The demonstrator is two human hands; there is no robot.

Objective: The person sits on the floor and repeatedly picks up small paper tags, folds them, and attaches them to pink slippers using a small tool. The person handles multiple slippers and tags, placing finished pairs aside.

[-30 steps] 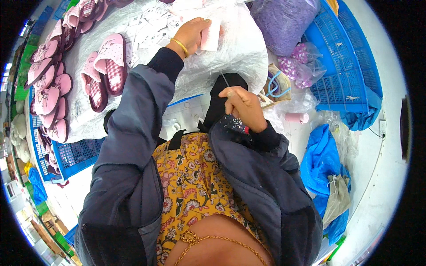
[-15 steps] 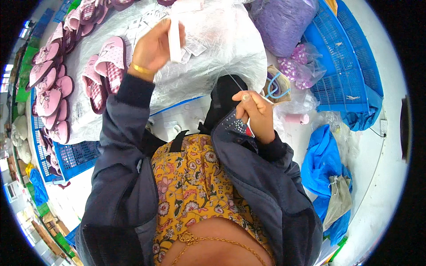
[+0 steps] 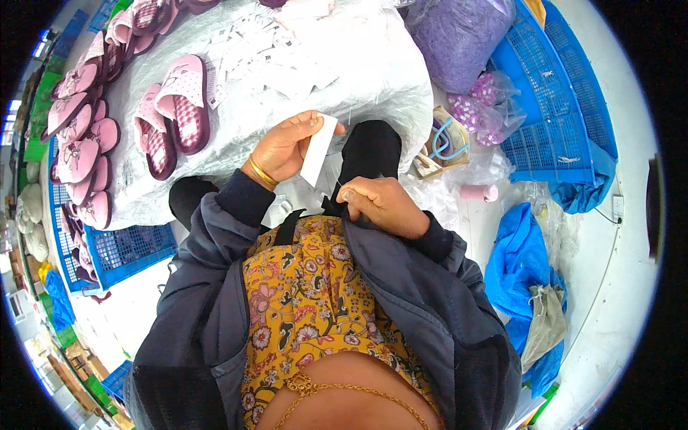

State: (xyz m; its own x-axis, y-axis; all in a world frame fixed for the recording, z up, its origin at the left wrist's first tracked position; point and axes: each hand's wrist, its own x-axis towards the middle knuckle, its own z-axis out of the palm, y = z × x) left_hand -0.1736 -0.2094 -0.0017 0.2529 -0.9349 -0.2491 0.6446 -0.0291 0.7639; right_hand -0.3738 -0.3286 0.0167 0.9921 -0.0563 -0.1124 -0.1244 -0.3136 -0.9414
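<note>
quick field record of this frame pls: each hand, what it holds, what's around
left hand: pinches a white paper tag, raised above the lap
right hand: closed fingers close to the chest; what it grips cannot be told
work surface: white plastic sheet with loose white tags
left side: pink slippers in rows
right side: blue crate, purple bag

You wear a dark slate-blue jacket, open at the front, its long sleeves ending in darker navy ribbed cuffs. Under it shows your mustard-yellow top printed with pink and cream flowers. A thin gold bangle (image 3: 263, 173) circles your left wrist, and a fine gold chain (image 3: 337, 390) hangs at your neck.
</note>
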